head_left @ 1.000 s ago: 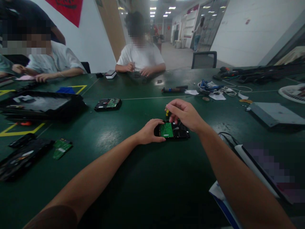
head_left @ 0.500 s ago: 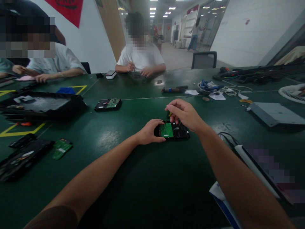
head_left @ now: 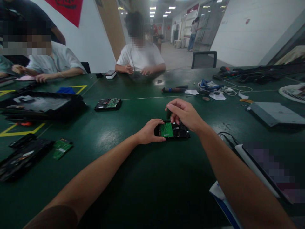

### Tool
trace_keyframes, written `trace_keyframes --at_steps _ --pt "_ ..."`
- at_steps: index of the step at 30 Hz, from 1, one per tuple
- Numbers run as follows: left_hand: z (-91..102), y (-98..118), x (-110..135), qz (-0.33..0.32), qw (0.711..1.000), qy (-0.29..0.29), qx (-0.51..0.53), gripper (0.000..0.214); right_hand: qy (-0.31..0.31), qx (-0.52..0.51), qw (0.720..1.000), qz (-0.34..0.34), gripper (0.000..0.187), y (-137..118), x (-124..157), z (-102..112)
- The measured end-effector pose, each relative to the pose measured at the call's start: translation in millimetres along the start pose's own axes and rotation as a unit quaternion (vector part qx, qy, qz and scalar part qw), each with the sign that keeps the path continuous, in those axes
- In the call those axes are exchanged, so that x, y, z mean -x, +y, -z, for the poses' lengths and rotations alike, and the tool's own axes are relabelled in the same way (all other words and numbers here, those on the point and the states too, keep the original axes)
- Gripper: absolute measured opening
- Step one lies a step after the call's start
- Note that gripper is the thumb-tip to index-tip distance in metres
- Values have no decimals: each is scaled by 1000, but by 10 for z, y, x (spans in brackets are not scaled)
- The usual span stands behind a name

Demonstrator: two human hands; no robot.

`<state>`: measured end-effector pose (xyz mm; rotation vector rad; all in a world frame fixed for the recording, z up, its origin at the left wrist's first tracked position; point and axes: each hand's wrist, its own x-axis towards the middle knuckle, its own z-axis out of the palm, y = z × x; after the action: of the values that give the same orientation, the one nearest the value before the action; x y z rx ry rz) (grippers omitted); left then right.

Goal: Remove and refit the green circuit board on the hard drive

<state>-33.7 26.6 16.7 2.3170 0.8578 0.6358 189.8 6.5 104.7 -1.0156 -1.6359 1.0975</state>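
A hard drive with a green circuit board facing up lies flat on the green table. My left hand grips its left end, thumb along the near edge and fingers on the far edge. Above the drive's far side, my right hand is closed in a pinch around a small, dark, upright screwdriver. Fingers cover most of this tool, and its tip cannot be made out.
Another hard drive lies farther back. To the left are a black casing, a dismantled drive and a loose circuit board. A grey metal box stands right, near cables. A person sits opposite.
The screwdriver appears turned between my right fingers; its yellowish markings no longer show. Both hands and the hard drive have stayed in place.
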Motion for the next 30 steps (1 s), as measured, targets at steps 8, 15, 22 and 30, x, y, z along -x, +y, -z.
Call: trace_keyframes --at_steps 8,15,22,30 --pt "-6 -29 1 -6 1000 1 -9 79 -23 -52 998 -30 26 -35 -8 -15" --pt "-5 -22 -3 0 1000 2 -4 78 -3 13 1000 2 30 -21 6 13" --pt "-3 -14 0 -6 1000 3 -11 77 -12 -65 997 -26 29 -15 -15 -14" --pt "-8 -29 1 -6 1000 2 -9 80 -3 4 1000 14 32 5 -4 15"
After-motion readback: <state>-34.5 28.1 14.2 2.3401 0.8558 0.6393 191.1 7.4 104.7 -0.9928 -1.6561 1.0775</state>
